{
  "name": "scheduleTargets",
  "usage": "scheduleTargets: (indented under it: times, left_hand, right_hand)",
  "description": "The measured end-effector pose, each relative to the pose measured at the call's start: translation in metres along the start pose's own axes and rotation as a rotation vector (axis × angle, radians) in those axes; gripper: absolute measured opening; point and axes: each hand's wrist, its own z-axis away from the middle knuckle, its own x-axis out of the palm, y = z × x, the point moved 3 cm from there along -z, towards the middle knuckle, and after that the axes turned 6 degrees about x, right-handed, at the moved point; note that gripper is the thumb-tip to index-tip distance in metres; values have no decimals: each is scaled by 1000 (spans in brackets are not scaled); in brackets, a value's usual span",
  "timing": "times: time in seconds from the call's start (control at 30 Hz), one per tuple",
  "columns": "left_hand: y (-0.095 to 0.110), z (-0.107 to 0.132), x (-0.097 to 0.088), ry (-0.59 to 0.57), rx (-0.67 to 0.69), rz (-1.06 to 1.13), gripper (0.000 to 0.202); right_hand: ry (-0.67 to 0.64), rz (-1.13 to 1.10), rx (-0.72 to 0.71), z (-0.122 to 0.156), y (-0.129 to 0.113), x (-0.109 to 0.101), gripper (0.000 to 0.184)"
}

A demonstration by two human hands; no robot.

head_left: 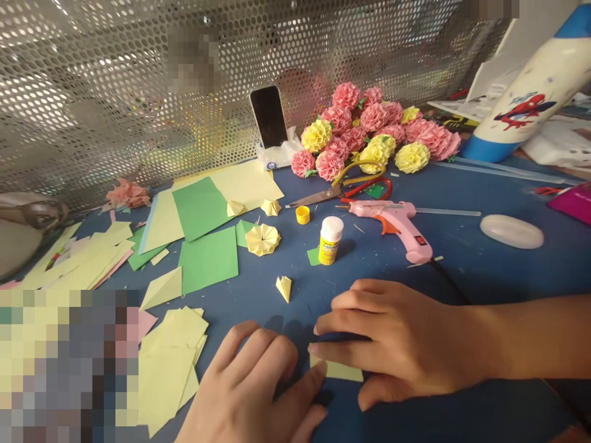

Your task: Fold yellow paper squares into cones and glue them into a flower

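Note:
A small pale yellow paper piece (344, 371) lies flat on the blue table (484, 277) near the front edge. My right hand (401, 341) rests over it with fingers stretched out flat, pressing it down. My left hand (253, 394) sits just left of it, fingers curled, its thumb touching the paper's left edge. A folded yellow paper cone (284, 287) lies a little beyond the hands. A half-built yellow paper flower (263, 239) sits farther back.
Stacks of yellow paper squares (168, 363) lie at the left, with green sheets (209, 258) behind. A glue stick (330, 240), its yellow cap (303, 215), scissors (341, 184), a pink glue gun (397, 224) and pink and yellow paper flowers (369, 135) stand behind. A phone (269, 117) leans against the perforated metal wall.

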Motion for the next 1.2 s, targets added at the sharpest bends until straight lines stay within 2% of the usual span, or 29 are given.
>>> scheduleTargets:
  times: [0.2,0.4,0.5,0.67,0.83,1.03,1.2]
  left_hand:
    - [-3,3,4,-16,21,34,29]
    - [-3,2,2,-46,0,122,28]
    - [-3,1,1,-49,-15,166,29]
    - [-5,3,2,-33,-13,173,30]
    - [-6,4,3,-38,-17,159,29]
    - [-6,2,3,-43,-24,183,30]
    - [-7,3,3,-44,-18,180,29]
  right_hand:
    - [-83,57,33,-1,-4,1,48]
    - [-29,73,20,3,-5,0,51]
    - [20,80,-16,4,-6,-3,47]
    - [-21,58,33,4,-4,-6,40]
    - [85,44,-12,4,-8,-14,30]
    - [53,-20,106,0,-11,-20,33]
    - [128,9,9,2,-11,-17,26]
